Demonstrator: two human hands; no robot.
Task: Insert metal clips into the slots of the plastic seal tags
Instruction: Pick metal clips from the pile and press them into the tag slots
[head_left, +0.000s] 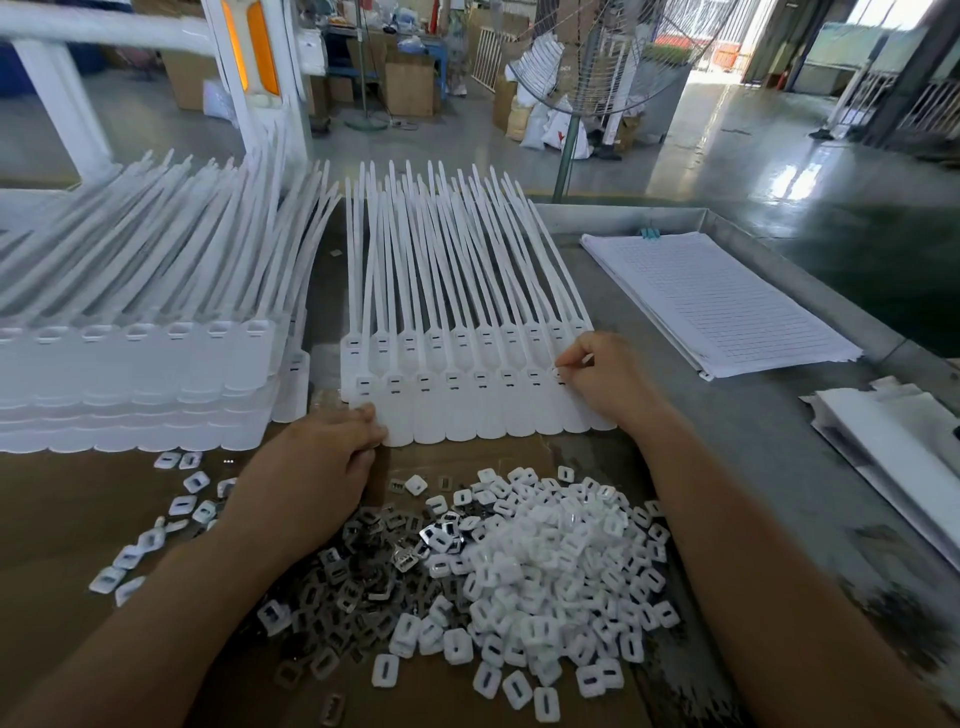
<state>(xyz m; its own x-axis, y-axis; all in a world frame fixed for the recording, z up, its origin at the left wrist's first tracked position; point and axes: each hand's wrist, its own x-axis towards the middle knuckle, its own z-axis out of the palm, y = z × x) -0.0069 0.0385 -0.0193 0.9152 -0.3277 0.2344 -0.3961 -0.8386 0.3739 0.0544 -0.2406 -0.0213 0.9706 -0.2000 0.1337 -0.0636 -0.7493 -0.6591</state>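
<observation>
Work surface: a grey metal counter (753, 467), with a sheet of brown cardboard (78, 519) covering its lower left part.

Task items: a row of white plastic seal tags (467, 410) lies flat at the centre of the frame in two overlapping tiers. The flat heads are toward the bottom of the frame and the long straps fan toward the top. Each head shows a small dark slot.

Below the row, on the cardboard, is a loose pile of small grey metal clips (358, 577). A larger heap of small white plastic square caps (561, 561) touches it on the right. A few caps are scattered at lower left.

Left hand (317, 462): knuckles up at the lower left corner of the row. The fingers are curled over the bottom edge of the leftmost tag and hold it against the counter.

Right hand (605, 379): at the right end of the front tier. Thumb and forefinger are pinched together directly at the slot of the last tag. Whether a clip sits between them cannot be told; the spot is too small.

Surroundings: a tall layered stack of further white tags (130, 374) fills the left of the frame, just beside the row. A thick pad of lined white paper (711, 301) lies at centre right, well apart from the tags.
</observation>
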